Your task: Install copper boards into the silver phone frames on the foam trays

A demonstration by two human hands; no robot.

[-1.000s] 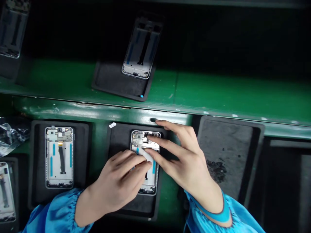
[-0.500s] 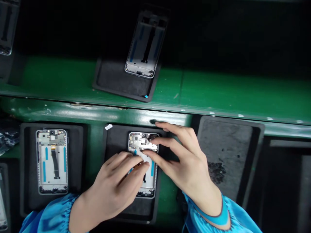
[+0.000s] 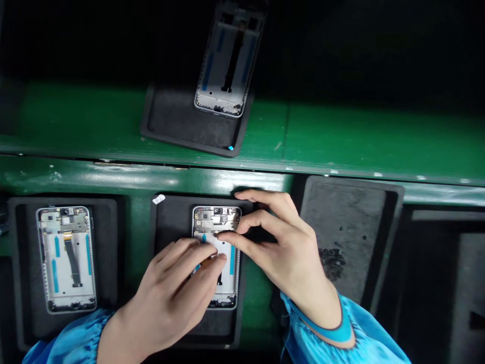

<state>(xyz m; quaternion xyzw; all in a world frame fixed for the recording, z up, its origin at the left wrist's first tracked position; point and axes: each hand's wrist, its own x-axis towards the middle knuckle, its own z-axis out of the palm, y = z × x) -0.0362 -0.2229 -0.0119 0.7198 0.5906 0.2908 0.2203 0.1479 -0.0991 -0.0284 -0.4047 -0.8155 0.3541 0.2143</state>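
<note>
An opened phone lies upright in a dark tray, its circuit board showing at the top and blue strips on its pale inner plate. My left hand reaches over the phone's middle with its fingers pinched together. Between those fingers an orange bit of flex cable shows; the rest is mostly hidden. At the board's lower right is my right hand, thumb and index finger apart, the thumb tip by the board's lower edge. Its other fingers extend over the tray's top edge.
Another opened phone with a black ribbon cable lies in a tray on the left. A third phone rests on a tray on the green ledge behind. To the right is a worn grey tray. A white scrap sits on the middle tray.
The view has shifted, so the near trays appear further left. My right index finger has drawn down from the board's top right towards the thumb. My left hand keeps its pinch over the phone.
</note>
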